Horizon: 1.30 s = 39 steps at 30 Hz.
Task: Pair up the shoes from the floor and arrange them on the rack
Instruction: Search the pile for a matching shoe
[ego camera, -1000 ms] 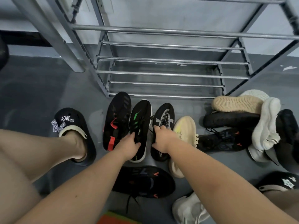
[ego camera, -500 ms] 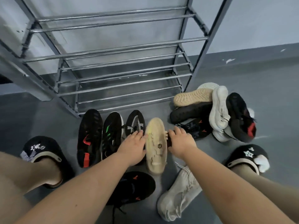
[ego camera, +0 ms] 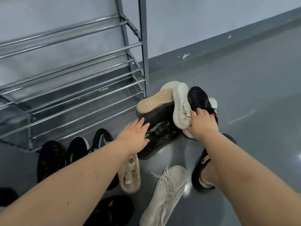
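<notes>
Reaching into the shoe pile (ego camera: 164, 111) beside the rack (ego camera: 73, 88), your right hand (ego camera: 202, 124) grasping the white sneaker (ego camera: 181, 105), your left hand (ego camera: 135, 136) flat, fingers extended, on the black sneaker (ego camera: 162, 137), floor-level.

Both bare forearms extend forward from the lower edge of the view, the left from the lower left, the right from the lower right. Left hand (ego camera: 132, 136): palm down, fingers straight and slightly spread, fingertips directed up and to the right. Right hand (ego camera: 202, 123): back of the hand toward the camera, fingers (ego camera: 199, 111) curled downward. A bare right foot (ego camera: 207, 174) shows beside the right forearm.
</notes>
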{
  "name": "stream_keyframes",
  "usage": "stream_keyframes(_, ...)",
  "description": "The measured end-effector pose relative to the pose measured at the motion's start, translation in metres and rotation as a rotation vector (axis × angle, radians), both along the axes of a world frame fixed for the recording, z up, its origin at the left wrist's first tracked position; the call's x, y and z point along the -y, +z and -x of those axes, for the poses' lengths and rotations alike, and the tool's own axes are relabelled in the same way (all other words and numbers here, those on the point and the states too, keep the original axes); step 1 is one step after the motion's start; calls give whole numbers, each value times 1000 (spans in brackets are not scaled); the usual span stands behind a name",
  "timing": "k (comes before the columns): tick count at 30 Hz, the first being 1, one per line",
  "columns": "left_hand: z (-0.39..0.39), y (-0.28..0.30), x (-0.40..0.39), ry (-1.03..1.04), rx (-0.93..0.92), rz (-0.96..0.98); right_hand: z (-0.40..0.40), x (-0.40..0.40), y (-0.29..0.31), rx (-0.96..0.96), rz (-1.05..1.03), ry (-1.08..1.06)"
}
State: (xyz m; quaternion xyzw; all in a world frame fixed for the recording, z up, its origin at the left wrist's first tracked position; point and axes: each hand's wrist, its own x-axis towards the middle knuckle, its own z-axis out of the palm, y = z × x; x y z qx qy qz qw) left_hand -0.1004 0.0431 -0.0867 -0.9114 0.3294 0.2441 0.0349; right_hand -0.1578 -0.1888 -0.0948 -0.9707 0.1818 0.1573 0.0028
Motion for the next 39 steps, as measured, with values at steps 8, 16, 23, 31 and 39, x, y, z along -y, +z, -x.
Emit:
stream_keyframes(8, -17, -21, 77, 3, -70, 44, -1, 36, -22, -32, -53, -68)
stream_keyframes(16, -20, -54, 130, 211, -268, 228, 10, 58, -44, 4, -122, -120)
stream_keyframes(23, -23, -78, 165, 650, -450, 449, 23, 73, -52, 66, -365, -410)
stream_keyframes(31, 11, -75, 193, 1338, -1143, 536, 25, 76, -63, 230, -688, -689)
stream_keyframes(39, 11, -57, 198, 1135, -1110, 692, 37, 55, -52, 326, -872, -783)
